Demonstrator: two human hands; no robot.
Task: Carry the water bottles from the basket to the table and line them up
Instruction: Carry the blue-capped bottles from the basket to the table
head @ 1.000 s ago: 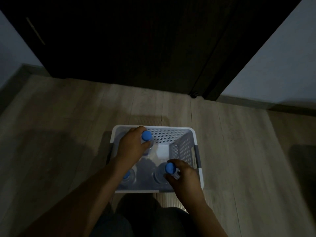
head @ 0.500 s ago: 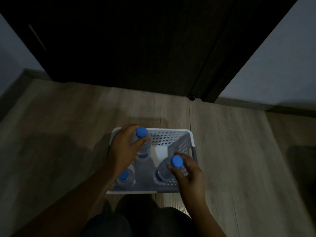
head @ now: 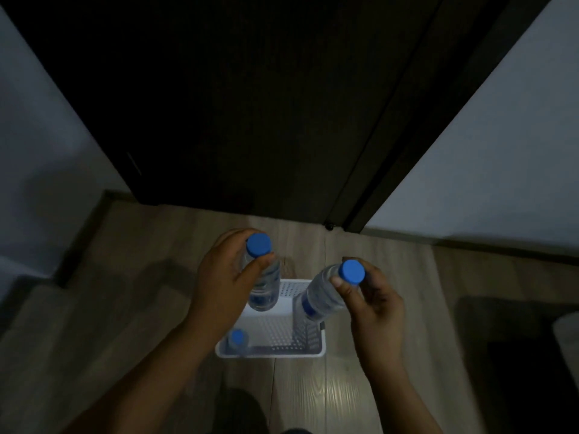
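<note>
A white perforated basket point(head: 308, 353) stands on the wooden floor below me. My left hand point(head: 219, 286) grips a clear water bottle with a blue cap point(head: 264, 286) by its neck, held upright above the basket's far left. My right hand point(head: 374, 311) grips a second blue-capped bottle point(head: 322, 297) near the cap, tilted, above the basket's right side. A third bottle point(head: 238, 339) stands inside the basket at its near left corner, only its cap and shoulder showing.
A dark closed door point(head: 250, 104) fills the wall ahead, with a small door stop point(head: 329, 227) at its foot. Pale walls flank it on both sides. A dark shape point(head: 517, 355) lies on the floor at the right.
Both hands have lifted their bottles up out of the basket. The camera has risen, so the basket looks smaller and lower in view.
</note>
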